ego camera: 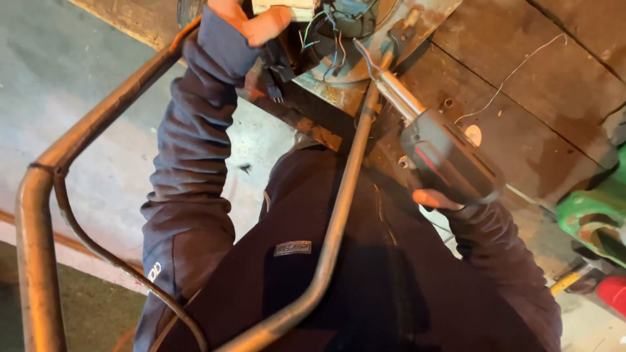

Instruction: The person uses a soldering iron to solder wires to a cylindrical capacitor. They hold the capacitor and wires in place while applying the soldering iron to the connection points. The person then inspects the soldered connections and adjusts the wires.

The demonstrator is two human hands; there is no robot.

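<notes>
Jacket: a dark jacket (365,274) fills the near middle, with a small grey patch on the chest.
Frame: a rusty bent tube (336,221) crosses the jacket from near centre up toward the far middle; another bend of it stands at the near left and runs up along the left sleeve. A thin dark cable follows the left bend.
Floor: grey concrete (85,98) lies to the left, behind the tube.
Green part: a green painted metal piece (590,218) sits at the right edge, with a red thing just below it.
Right hand: the right hand (438,199) is mostly hidden; only fingertips show, clamped around the grip of the tool, right of centre.
Tool: a black power tool (450,160) with a red stripe points up and left; its shiny metal nose (399,94) reaches to the wires at the far middle.
Boards: dark, stained wooden boards (521,85) lie beyond the tool at far right, with a thin pale wire across them.
Left hand: the left hand (251,19) is raised at the far top, closed on a pale block that is cut off by the top edge.
Wires: a bundle of blue and dark wires (332,29) hangs in a round blue-grey housing (339,75), just right of the left hand, touching the tool's tip.
</notes>
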